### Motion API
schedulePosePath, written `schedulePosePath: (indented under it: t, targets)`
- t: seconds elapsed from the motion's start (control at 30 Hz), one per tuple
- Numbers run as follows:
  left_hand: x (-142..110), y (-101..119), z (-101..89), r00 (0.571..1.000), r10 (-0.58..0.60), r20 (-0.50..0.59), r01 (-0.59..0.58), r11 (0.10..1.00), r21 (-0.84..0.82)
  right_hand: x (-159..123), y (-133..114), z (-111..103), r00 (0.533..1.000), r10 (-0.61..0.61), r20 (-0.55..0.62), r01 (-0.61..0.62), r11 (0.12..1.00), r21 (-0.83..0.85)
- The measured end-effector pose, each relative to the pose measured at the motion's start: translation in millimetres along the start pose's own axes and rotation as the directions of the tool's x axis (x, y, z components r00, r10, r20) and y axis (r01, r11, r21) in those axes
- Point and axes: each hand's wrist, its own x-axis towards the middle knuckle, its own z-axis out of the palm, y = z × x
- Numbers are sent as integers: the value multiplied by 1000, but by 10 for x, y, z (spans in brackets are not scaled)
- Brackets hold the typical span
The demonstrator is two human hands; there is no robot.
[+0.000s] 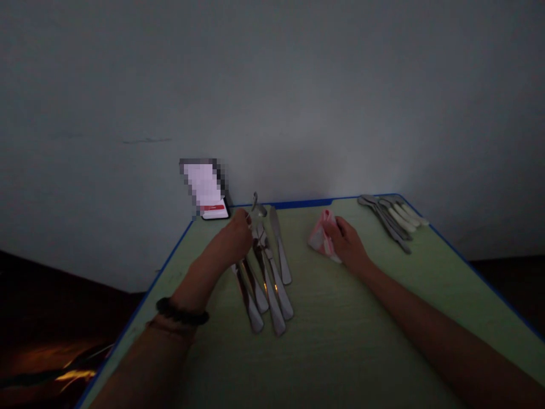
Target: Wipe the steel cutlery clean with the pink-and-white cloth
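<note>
My left hand (pixel 239 234) is closed at the far left of a group of metal cutlery. Between its fingers is a spoon (pixel 254 200), its curved head rising past the fingertips; its handle is mostly hidden. Below and beside this hand lie several metal pieces with broad handles (pixel 272 307), their heads partly covered by the hand. A table knife (pixel 281 250) lies at the right of the group. Bunched in my closed right hand (pixel 347 241) is a pink and white cloth (pixel 320 236), just above or on the table.
The pale green table (pixel 332 341) has a blue edge and stands against a grey wall (pixel 298 102). A phone with a lit screen (pixel 215 211) leans on the wall at the back left. More spoons and white-handled cutlery (pixel 400 216) lie at the back right.
</note>
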Motion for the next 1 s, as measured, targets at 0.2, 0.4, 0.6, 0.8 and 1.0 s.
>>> schedulePosePath:
  t: [0.2,0.4,0.6,0.8,1.0]
  targets:
    - [-26,0,9,992,-118,53,115,992,55,-3,14,15,1000,-4,10,4,1000,-3]
    - [-56,236,10,999,12,29,-2,948,-319,31,57,4,994,109,9,-105,922,374]
    - [-139,628,337,985,169,-21,-125,629,-767,151,149,-56,939,343,15,-169,425,889]
    - [-181,634,567,986,166,29,-75,588,-805,161,166,-128,930,275,243,-327,318,890]
    - [-233,673,481,994,90,61,-14,661,-751,158,154,-113,928,341,147,-245,264,933]
